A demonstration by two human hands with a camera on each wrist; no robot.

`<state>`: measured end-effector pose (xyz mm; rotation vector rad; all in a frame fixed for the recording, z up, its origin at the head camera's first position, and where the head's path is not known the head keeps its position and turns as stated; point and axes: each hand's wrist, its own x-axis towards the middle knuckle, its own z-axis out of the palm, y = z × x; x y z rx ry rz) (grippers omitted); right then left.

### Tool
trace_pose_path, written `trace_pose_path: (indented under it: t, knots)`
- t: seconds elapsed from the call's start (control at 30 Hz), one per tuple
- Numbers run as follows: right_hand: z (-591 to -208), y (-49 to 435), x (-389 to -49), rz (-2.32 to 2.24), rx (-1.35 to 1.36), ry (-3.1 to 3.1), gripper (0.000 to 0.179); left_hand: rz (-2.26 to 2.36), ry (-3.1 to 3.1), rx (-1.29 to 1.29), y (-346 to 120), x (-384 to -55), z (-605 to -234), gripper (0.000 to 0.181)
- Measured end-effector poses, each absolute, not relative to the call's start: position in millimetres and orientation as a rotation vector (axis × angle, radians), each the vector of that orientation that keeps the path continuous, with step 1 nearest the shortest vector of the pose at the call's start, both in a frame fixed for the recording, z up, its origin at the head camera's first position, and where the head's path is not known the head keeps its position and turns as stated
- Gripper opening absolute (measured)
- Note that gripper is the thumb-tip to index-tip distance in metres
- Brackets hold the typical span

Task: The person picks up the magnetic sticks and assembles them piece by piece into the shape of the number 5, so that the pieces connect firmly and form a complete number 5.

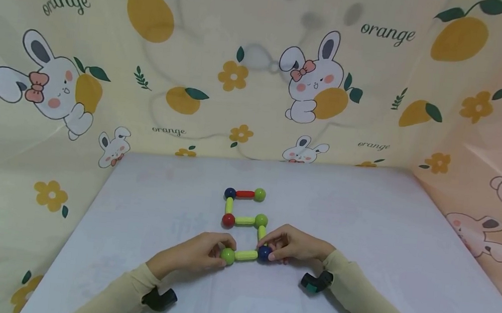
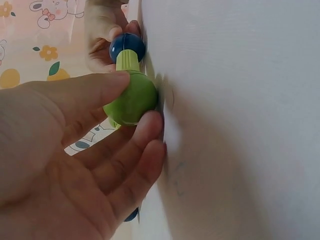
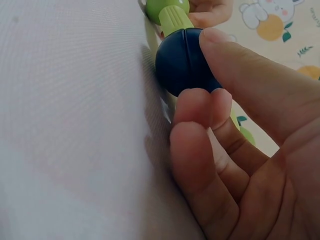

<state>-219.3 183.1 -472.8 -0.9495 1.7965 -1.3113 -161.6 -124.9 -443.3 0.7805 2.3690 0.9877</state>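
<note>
A chain of balls and rods in the shape of a 5 lies on the white table. My left hand (image 1: 198,252) pinches the green ball (image 1: 228,256) at the chain's near left end, thumb and fingers on either side in the left wrist view. A yellow-green rod (image 1: 246,255) joins that ball to a dark blue ball (image 1: 264,253), which my right hand (image 1: 299,244) pinches. From there another rod (image 1: 262,232) leads up to a second green ball (image 1: 261,220). Beyond lie a red ball (image 1: 228,220), another blue ball (image 1: 230,193), a red rod (image 1: 245,194) and a far green ball (image 1: 260,194).
The white tabletop (image 1: 363,212) spreads around the chain. A cloth printed with rabbits and oranges (image 1: 199,35) hangs behind and along both sides. Black bands with small mounts (image 1: 160,299) sit at the wrists, over beige sleeves.
</note>
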Motion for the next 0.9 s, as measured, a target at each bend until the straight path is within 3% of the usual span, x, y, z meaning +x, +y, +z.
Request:
trace_pose_path:
  t: [0.9]
  knots:
    - [-477.8,182.4,-222.4,-1.347,-0.989,1.703,0.039,1.028,2.382,0.730,-131.8,-162.8,-449.2,0.033]
